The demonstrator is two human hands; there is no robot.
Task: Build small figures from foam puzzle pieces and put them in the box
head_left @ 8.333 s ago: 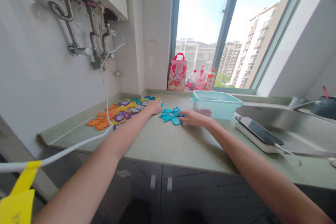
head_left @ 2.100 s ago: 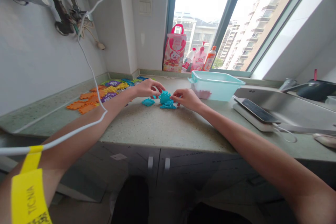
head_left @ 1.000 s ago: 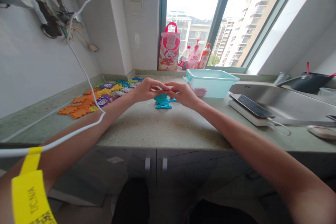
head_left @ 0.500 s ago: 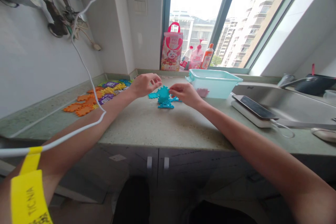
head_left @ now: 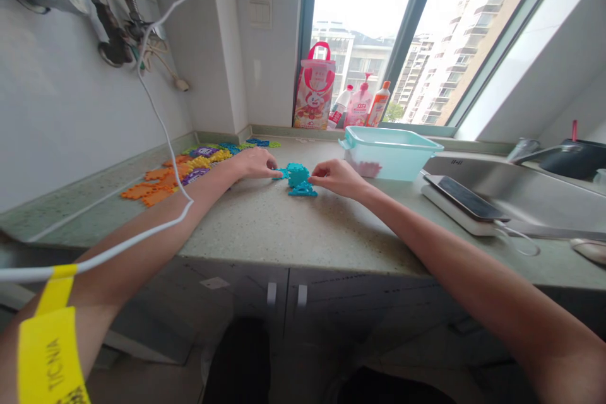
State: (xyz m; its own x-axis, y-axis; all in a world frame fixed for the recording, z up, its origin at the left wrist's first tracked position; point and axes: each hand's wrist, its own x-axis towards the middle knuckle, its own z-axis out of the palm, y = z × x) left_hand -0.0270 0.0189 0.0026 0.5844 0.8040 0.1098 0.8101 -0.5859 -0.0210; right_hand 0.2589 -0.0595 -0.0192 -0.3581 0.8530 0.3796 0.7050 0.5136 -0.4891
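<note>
Several blue toothed interlocking tiles (head_left: 298,174) stand and lie bunched together at the middle of the counter. My right hand (head_left: 338,177) is closed in a pinch at the right edge of the raised blue tile. On the other side, my left hand (head_left: 255,163) has its thumb and fingers closed at the edge of a flat blue tile (head_left: 283,173), left of the cluster. Its fingertips are partly hidden. Another blue tile (head_left: 303,190) forms the near, low part of the cluster.
Orange, yellow, purple and other coloured tiles (head_left: 156,186) lie in a pile at the left. A turquoise plastic tub (head_left: 398,154) with reddish pieces inside stands at the right, before the sink (head_left: 544,202). A phone (head_left: 466,196) rests nearby. A white cable (head_left: 163,139) hangs across the left.
My left hand has come down from the air onto the flat blue tile at the left. My right hand has lowered slightly, and the raised tile sits lower. The view has shifted a little.
</note>
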